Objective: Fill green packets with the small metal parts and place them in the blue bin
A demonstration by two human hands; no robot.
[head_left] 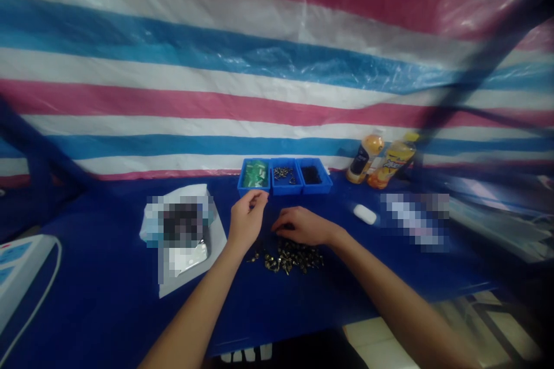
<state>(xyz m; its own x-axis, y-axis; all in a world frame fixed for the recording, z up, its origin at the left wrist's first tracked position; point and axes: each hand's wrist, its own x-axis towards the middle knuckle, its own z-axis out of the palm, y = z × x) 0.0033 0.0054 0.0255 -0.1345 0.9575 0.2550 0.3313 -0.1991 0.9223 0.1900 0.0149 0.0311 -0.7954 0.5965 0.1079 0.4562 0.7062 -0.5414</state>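
**A:** Where's the heap of small metal fittings [285, 259]?

**B:** Loose on the desk [86, 305], low in the middle of the frame, between the forearms. Some glint like brass, but they're too small to identify. Lying there, they seem kept within easy reach of both hands.

**A:** And the hands?

**B:** The right hand [305, 226] is over the heap's upper edge, its fingers [285, 229] curled downward and close together. I can't tell whether they hold a piece. The left hand [247, 220] is raised just short of the trays, its fingers [258, 197] pinched narrow. Anything between them would be too small to see.

**A:** Why are the trays there?

**B:** Three blue plastic trays [285, 192] stand side by side toward the desk's far edge. The left one has green packets [255, 173], the middle one small metal pieces [283, 173], and the right one dark small pieces [311, 174]. Set in a row, they look sorted by kind, a short reach from the heap.

**A:** Further out?

**B:** Right of the trays are an orange-capped bottle [365, 158], a yellow drink bottle [396, 158] and a white oblong object [365, 214]. Left of the heap lies a white sheet [212, 248], partly pixelated. A striped plastic sheet [277, 92] hangs behind everything.
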